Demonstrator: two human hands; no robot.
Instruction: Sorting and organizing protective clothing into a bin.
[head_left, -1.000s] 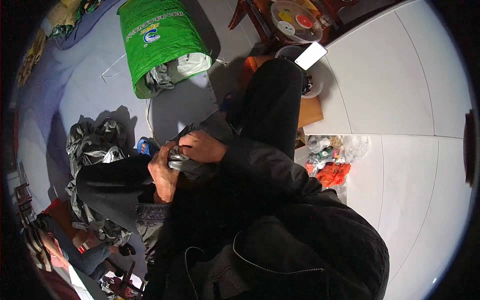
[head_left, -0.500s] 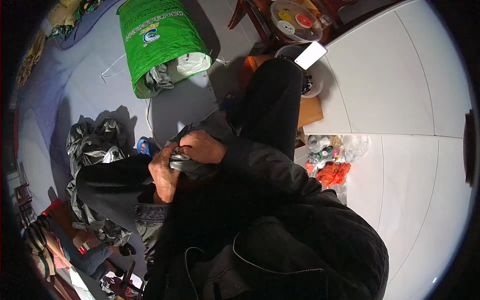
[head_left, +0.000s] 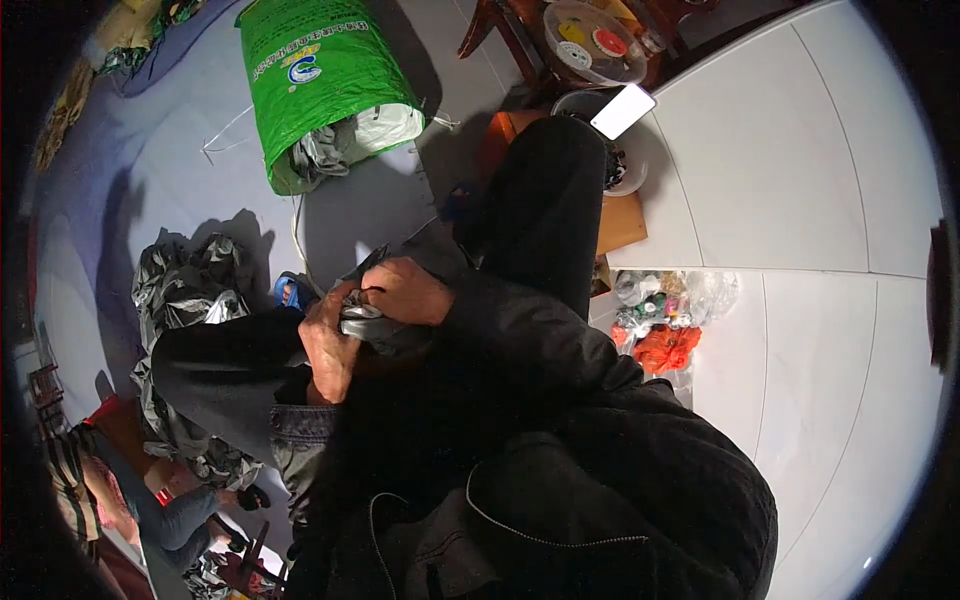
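Over my lap, my left hand [head_left: 329, 352] and my right hand [head_left: 410, 292] meet with fingers closed on one crumpled piece of grey plastic sheeting [head_left: 372, 326]. It is bunched shiny between the fingers, and a darker part spreads up past my right hand toward my knee. My fingertips press close together, so their exact grip is partly hidden. Beyond my left leg lies a heap of similar dark grey plastic sheeting [head_left: 180, 290]. In front of me a green woven sack [head_left: 325, 90] rests on its side, its mouth toward me, with grey and white plastic inside.
A white phone-like slab [head_left: 622, 111] lies across a tub [head_left: 632, 172] beside my right knee. Behind it, a clear round container [head_left: 598, 50] stands on a dark wooden stool. Bagged small items [head_left: 655, 315] lie to my right. Another person [head_left: 185, 515] sits at the lower left.
Both hands stay almost in place on the grey plastic sheeting, with only a slight shift of the fingers. The other person at the lower left has moved a little.
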